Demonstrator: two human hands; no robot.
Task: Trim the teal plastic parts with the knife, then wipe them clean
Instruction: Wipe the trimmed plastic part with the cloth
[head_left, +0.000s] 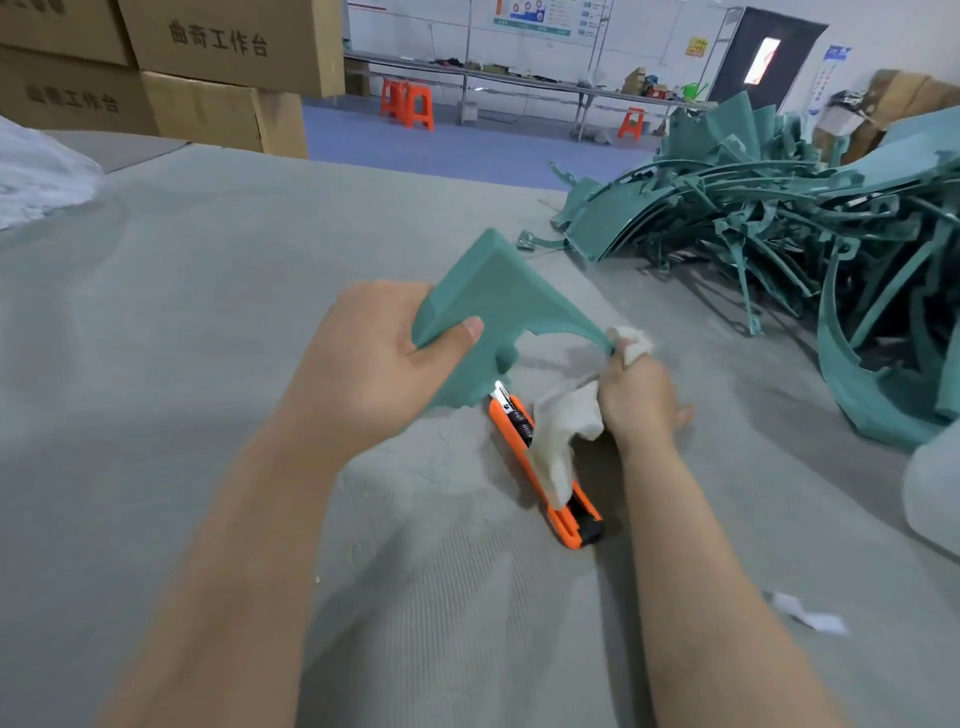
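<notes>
Now cloth (566, 431) against teal part (493, 301).

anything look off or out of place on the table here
The orange knife lies on the table just below the right hand, its blade tip apparently extended, half covered by the white rag that hand holds. An easy cut hazard.

Both forearms show bare along their whole visible length, and the left hand (363, 358) and right hand (641, 400) are bare too. The left thumb (470, 328) has a short, plain nail. The left forearm looks broader in the wide-angle view.
</notes>
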